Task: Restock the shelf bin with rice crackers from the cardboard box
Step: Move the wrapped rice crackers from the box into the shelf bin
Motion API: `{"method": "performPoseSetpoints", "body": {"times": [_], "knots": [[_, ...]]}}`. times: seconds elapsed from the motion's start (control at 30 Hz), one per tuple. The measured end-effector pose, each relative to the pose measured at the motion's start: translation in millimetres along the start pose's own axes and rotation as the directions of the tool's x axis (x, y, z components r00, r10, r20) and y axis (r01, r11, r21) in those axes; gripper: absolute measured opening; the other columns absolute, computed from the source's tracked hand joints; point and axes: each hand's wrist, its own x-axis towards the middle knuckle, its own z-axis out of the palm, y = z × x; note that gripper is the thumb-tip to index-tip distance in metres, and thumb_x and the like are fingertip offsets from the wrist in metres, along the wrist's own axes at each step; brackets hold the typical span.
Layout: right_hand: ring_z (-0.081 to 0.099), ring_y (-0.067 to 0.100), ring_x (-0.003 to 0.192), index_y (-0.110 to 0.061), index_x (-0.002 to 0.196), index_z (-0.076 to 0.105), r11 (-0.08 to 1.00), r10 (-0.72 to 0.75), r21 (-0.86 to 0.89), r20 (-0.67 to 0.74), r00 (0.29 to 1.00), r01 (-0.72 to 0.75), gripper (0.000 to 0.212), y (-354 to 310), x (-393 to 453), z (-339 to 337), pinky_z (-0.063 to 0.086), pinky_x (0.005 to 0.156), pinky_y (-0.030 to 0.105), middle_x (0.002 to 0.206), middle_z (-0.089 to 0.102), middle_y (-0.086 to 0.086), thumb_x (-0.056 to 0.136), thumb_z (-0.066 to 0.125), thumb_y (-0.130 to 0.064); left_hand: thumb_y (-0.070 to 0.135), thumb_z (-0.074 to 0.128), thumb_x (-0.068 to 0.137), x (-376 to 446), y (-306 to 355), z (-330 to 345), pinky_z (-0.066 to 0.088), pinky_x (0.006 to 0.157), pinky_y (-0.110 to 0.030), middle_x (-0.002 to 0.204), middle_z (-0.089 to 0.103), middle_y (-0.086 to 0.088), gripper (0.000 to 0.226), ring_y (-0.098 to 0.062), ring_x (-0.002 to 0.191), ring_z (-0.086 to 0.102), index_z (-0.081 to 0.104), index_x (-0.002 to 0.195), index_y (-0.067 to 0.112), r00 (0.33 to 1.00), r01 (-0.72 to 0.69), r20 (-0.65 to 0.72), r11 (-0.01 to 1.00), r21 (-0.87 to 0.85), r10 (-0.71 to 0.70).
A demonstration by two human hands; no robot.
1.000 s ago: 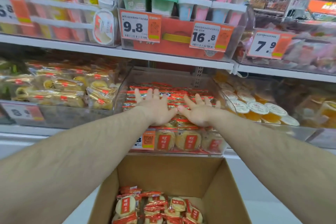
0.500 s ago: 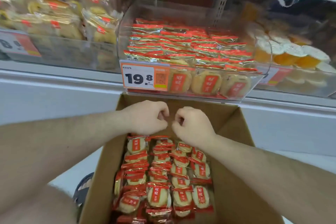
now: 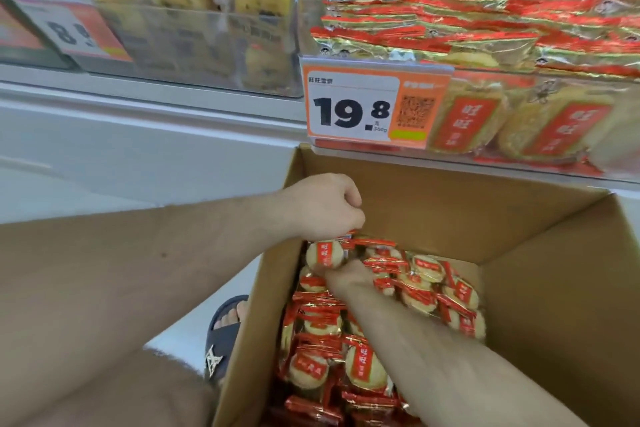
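Two bare arms reach into the box (image 3: 540, 288) from the near side. Far left, up on the shelf, a tag (image 3: 74, 31) reads 8 and something, blurred, clipped to a clear bin (image 3: 207, 45) of yellow-wrapped snacks. Below that, a white ledge (image 3: 138, 104) runs across, and down by the box's left wall a foot in a dark sandal (image 3: 221, 336) stands on the floor. Now the left hand (image 3: 325, 206): it hovers over the box's far-left corner, fingers curled tight, pinching the top edge of a cracker pack (image 3: 325, 255) that hangs just under the knuckles. Right beside it, lower, the right hand (image 3: 346, 279) is down among the crackers (image 3: 367, 367); motion blur smears it, and the fingers tuck under that same pack and its neighbours, so whether they grip anything I cannot tell. Red and gold packs lie loose in the box, piled thickest along the left side and towards the near end. Above, the price tag (image 3: 351, 107) shows 19.8, fixed to the front of the rice-cracker bin (image 3: 519, 166), which sits directly over the box's far edge. Inside the bin, packs stand in rows, red top seams showing, with round crackers pressed against the clear front at the right.
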Motion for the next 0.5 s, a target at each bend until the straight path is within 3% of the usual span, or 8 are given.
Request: {"method": "performPoseSetpoints", "body": {"times": [0.07,0.13,0.17,0.23,0.3,0.33,0.4,0.5], "knots": [[0.063,0.025,0.102,-0.022,0.116,0.064,1.0,-0.009,-0.007,-0.056,0.998,0.008,0.065,2,-2,-8,0.054,0.086,0.035,0.115,0.065,0.005,0.066,0.065,-0.065,0.025,0.062,0.087,1,0,0,0.05,0.093,-0.031,0.111,0.065,0.008,0.023,-0.012,0.104,0.059,0.058,0.109,0.024,1.0,0.011,-0.007,1.0,0.004,-0.011],[0.065,0.024,0.094,-0.018,0.108,0.066,0.996,-0.035,0.084,-0.084,0.996,0.042,0.045,9,-8,-21,0.053,0.078,0.031,0.104,0.069,0.003,0.076,0.071,-0.049,0.025,0.063,0.087,1,-2,1,0.05,0.094,-0.032,0.113,0.065,0.006,0.03,-0.013,0.105,0.06,0.056,0.115,0.023,0.999,0.03,0.012,1.0,0.004,-0.03],[0.064,0.023,0.088,-0.016,0.104,0.065,0.967,-0.011,0.254,-0.06,0.998,0.026,0.034,15,-13,-28,0.051,0.075,0.031,0.097,0.069,0.003,0.08,0.073,-0.039,0.024,0.063,0.087,1,-3,2,0.05,0.094,-0.032,0.115,0.064,0.005,0.035,-0.014,0.106,0.06,0.054,0.121,0.022,0.999,0.038,0.022,0.999,0.006,-0.038],[0.057,0.016,0.067,-0.014,0.1,0.064,0.763,0.008,0.638,0.146,0.989,-0.1,0.023,22,-25,-44,0.045,0.062,0.028,0.082,0.068,0.001,0.083,0.075,-0.026,0.024,0.063,0.088,0,-4,3,0.05,0.095,-0.032,0.119,0.062,0.001,0.05,-0.015,0.106,0.06,0.046,0.135,0.021,0.999,0.045,0.024,0.998,0.032,-0.046],[0.048,0.01,0.055,-0.019,0.098,0.065,0.573,-0.149,0.791,0.355,0.923,-0.212,0.013,23,-44,-62,0.036,0.055,0.024,0.07,0.064,-0.004,0.086,0.069,-0.023,0.027,0.065,0.088,0,-7,5,0.051,0.091,-0.032,0.12,0.061,-0.003,0.069,-0.017,0.104,0.062,0.03,0.147,0.024,0.999,0.035,0.003,0.995,0.088,-0.036],[0.046,0.01,0.055,-0.02,0.097,0.064,0.527,-0.231,0.817,0.401,0.886,-0.233,0.012,21,-54,-69,0.034,0.056,0.023,0.069,0.062,-0.004,0.085,0.067,-0.022,0.029,0.067,0.086,-1,-9,6,0.052,0.084,-0.031,0.115,0.062,-0.003,0.079,-0.016,0.098,0.063,0.022,0.151,0.026,1.0,0.03,-0.003,0.994,0.102,-0.03],[0.048,0.011,0.058,-0.02,0.099,0.062,0.495,-0.37,0.838,0.444,0.816,-0.231,0.018,11,-74,-79,0.036,0.059,0.024,0.073,0.061,-0.002,0.082,0.067,-0.02,0.027,0.072,0.082,-1,-12,10,0.051,0.069,-0.025,0.107,0.059,0.002,0.092,-0.009,0.084,0.061,0.014,0.153,0.032,0.999,0.046,0.006,0.999,0.028,-0.046],[0.053,0.014,0.06,-0.015,0.101,0.063,0.532,-0.512,0.825,0.493,0.703,-0.19,0.019,-5,-82,-80,0.041,0.059,0.026,0.079,0.062,0.003,0.083,0.067,-0.021,0.009,0.073,0.08,-1,-15,10,0.055,0.072,-0.028,0.126,0.054,0.0,0.089,-0.013,0.087,0.062,0.024,0.149,0.037,0.997,0.072,-0.014,0.983,-0.17,-0.076]]}}
